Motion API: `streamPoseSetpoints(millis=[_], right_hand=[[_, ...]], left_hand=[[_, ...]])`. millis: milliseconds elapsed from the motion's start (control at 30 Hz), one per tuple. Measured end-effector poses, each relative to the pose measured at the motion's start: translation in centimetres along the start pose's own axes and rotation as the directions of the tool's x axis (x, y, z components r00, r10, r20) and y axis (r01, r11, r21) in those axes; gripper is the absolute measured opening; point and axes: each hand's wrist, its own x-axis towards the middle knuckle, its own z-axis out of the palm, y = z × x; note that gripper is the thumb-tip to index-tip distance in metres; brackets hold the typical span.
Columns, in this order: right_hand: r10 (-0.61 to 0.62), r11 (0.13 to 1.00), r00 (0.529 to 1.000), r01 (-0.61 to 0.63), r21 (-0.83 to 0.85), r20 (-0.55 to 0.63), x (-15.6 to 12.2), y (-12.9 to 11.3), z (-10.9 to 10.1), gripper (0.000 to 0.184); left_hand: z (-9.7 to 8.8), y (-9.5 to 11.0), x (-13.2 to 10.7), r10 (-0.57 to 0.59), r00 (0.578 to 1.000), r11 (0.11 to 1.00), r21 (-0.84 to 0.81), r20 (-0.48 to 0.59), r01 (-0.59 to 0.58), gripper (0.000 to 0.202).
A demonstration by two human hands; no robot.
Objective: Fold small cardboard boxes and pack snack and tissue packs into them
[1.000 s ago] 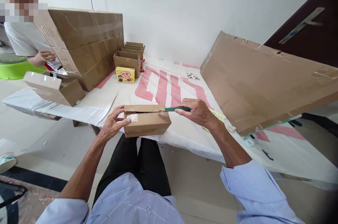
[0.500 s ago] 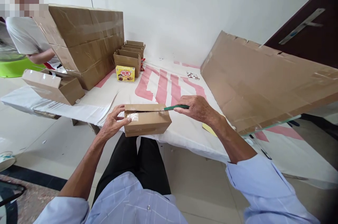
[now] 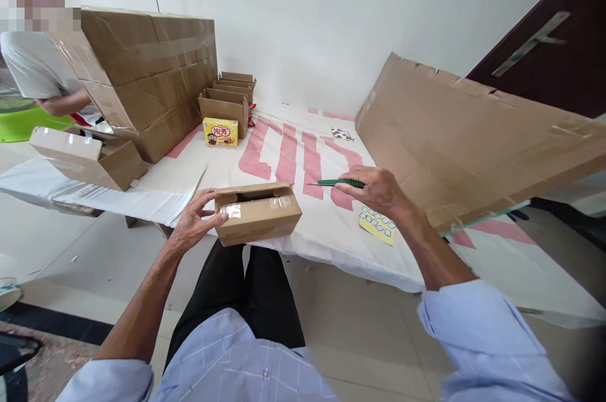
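- your left hand (image 3: pixel 194 225) is clamped on the left end of the small brown cardboard box (image 3: pixel 258 212), thumb by the clear tape patch.
- the box sits at the near edge of the white red-striped desk (image 3: pixel 312 238), right in front of you.
- your right hand (image 3: pixel 379 190) is closed on the green-handled slim knife (image 3: pixel 338 183).
- change: half a second ago the blade was at the box's top seam. now it's clear of the box, off to its right above the desk, tip pointing left.
- the top flap edge now stands slightly lifted, so i'd judge the seam cut done.
- yellow sticker sheet (image 3: pixel 377 224) lies just below your right hand.
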Motion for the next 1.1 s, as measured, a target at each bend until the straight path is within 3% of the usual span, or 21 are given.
streamPoseSetpoints(millis=[100,200,300,367,467,600,800,933,1100], right_hand=[[0.194,0.978,0.98,-0.189,0.086,-0.054,-3.1,0.4,4.3,0.026],[0.386,0.92,0.922,-0.386,0.062,0.014,-6.1,-0.9,10.7,0.028],[0.474,0.88,0.88,-0.475,0.029,0.037,-8.1,-1.9,15.8,0.025],[0.486,0.871,0.874,-0.485,0.077,0.009,-8.4,-2.1,17.3,0.023],[0.46,0.849,0.884,-0.409,0.334,-0.084,-7.1,-2.6,17.0,0.03],[0.406,0.739,0.901,-0.225,0.635,-0.154,-3.7,-5.5,14.2,0.042],[0.324,0.749,0.934,-0.157,0.644,-0.15,-0.5,-10.9,11.2,0.031],[0.305,0.711,0.946,-0.147,0.687,-0.113,0.6,-12.6,10.3,0.018],[0.363,0.635,0.93,-0.195,0.748,-0.065,1.5,-13.8,10.3,0.027]], left_hand=[[0.2,0.0,0.0,0.035,0.999,0.999,0.003,0.03,-0.035,0.064],[-0.1,-0.1,0.3,0.061,0.994,0.996,0.056,0.094,-0.066,0.075],[-0.8,0.0,0.7,0.067,0.985,0.989,0.124,0.157,-0.087,0.089],[-1.2,0.2,0.9,0.062,0.98,0.982,0.163,0.188,-0.093,0.09],[-1.5,0.4,1.2,0.065,0.972,0.977,0.185,0.226,-0.109,0.075],[-1.2,0.3,1.3,0.084,0.975,0.984,0.134,0.207,-0.113,0.059],[-1.4,2.1,1.3,0.118,0.98,0.986,0.096,0.158,-0.134,0.039],[-1.5,3.7,1.9,0.201,0.971,0.97,0.115,0.127,-0.216,0.021],[-1.2,3.8,3.4,0.329,0.94,0.927,0.159,0.092,-0.34,0.017]])
